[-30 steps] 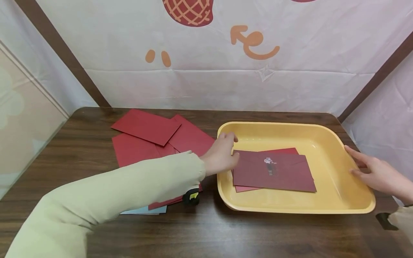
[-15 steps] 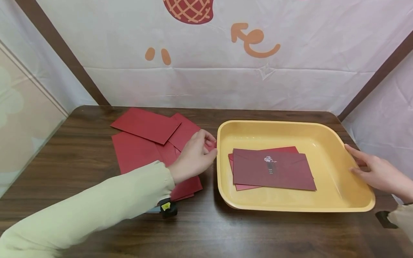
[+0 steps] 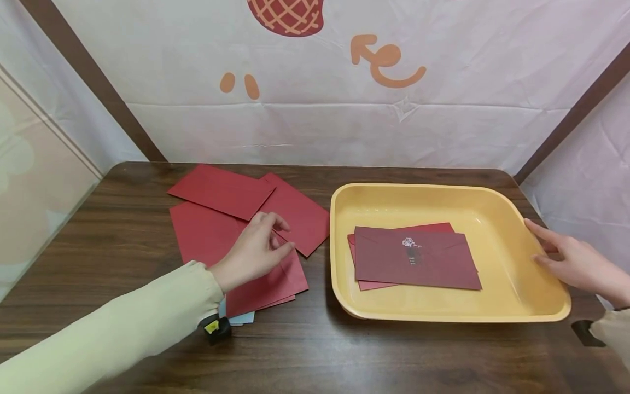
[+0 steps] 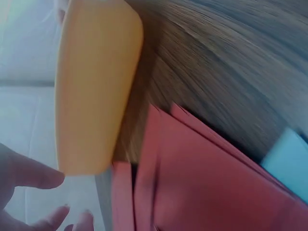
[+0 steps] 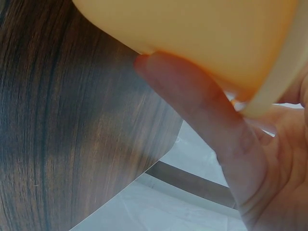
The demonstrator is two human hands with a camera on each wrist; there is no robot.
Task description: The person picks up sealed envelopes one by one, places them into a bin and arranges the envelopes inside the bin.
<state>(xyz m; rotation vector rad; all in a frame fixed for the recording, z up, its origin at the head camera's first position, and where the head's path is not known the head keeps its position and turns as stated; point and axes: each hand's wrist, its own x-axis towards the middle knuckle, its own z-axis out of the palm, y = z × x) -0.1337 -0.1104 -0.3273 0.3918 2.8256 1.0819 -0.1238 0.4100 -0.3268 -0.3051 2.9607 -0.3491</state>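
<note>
Have left hand (image 3: 253, 251) a bit left of frame centre, over a fan of red envelopes (image 3: 204, 232). Fingers loosely bent, with thumb spread off them; holding nothing visible. Looks clear of the paper in both views, but can't judge the height gap; left wrist view blurred.

Key relation: to the upper right of the left fingertips, just past them, find the tray-side envelope (image 3: 305, 221). Runs long axis from upper left to lower right, slanting across the reach, with near short edge facing lower right and right corner close by the tray wall. Can't tell touching or apart there. Under the wrist and palm, more red paper (image 3: 283, 284), partly hidden; can't read its long axis. Below that, pale blue paper (image 3: 243, 317) poking out, lower left.

Left hand much nearer the fan. At far right, have right hand (image 3: 583, 265) gripping the right rim of the yellow tray (image 3: 502, 257), thumb inside, fingers outside; well apart from the fan. In the tray, left of middle, see a maroon envelope (image 3: 433, 268) lying roughly left-right over red (image 3: 438, 229).
</note>
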